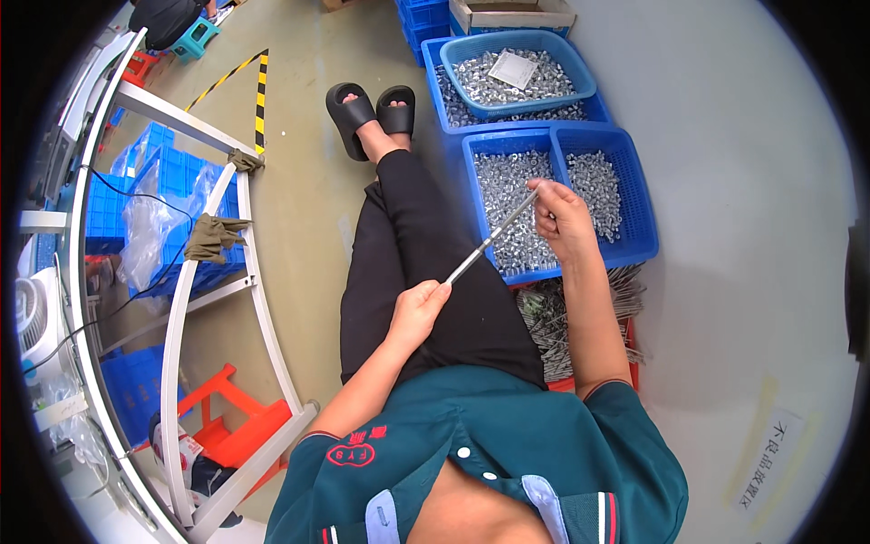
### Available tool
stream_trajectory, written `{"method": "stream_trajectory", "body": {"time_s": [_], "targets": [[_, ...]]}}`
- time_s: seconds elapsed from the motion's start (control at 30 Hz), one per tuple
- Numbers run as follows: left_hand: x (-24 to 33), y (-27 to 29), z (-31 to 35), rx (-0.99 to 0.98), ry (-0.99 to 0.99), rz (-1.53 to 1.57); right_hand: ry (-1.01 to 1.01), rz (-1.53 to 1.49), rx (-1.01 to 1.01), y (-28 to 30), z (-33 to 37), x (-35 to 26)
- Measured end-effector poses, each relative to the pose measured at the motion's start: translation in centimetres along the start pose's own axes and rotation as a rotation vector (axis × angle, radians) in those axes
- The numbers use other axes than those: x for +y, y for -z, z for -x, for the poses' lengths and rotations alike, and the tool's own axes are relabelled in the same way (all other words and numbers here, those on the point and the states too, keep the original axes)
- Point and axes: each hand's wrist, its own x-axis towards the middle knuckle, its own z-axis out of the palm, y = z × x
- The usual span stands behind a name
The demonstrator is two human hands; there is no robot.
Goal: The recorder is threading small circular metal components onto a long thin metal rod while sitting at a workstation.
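Note:
A thin grey metal rod (pixel 494 238) slants up to the right above my lap, with a thicker sleeve-like part near its middle. My left hand (pixel 420 311) is closed around its lower end. At the upper end, the fingers of my right hand (pixel 564 216) pinch the tip; whether they also hold a small part cannot be made out. Below my right hand stands a divided blue bin (pixel 555 134) with small silvery metal pieces (pixel 512 181) in both compartments. Many thin metal rods (pixel 553 326) lie in a red container beside my right thigh.
Beyond the divided bin, a lighter blue basket (pixel 584 77) of similar pieces rests on another blue bin, with a paper slip (pixel 513 70) on top. A white metal frame (pixel 181 317), a red stool (pixel 245 422) and blue crates (pixel 172 181) stand left. A pale wall (pixel 725 181) is right.

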Motion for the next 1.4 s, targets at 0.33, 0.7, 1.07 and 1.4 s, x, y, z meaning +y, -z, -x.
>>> {"method": "stream_trajectory", "body": {"time_s": [0.33, 0.7, 1.07, 1.4], "targets": [[2.5, -0.4, -1.9, 0.053, -0.003, -0.011, -0.138, -0.001, -0.097, -2.8, 1.5, 2.4], [0.9, 0.7, -0.9, 0.032, 0.055, 0.002, -0.299, -0.422, -0.009, 5.3, -1.7, 5.8], [-0.3, 1.4, 0.7, 0.016, 0.061, -0.130, -0.235, -0.751, -0.111, 3.6, -1.7, 3.4], [0.5, 1.6, 0.8, 0.025, 0.026, -0.245, -0.094, -0.225, -0.193, 4.5, -1.2, 1.5]]}}
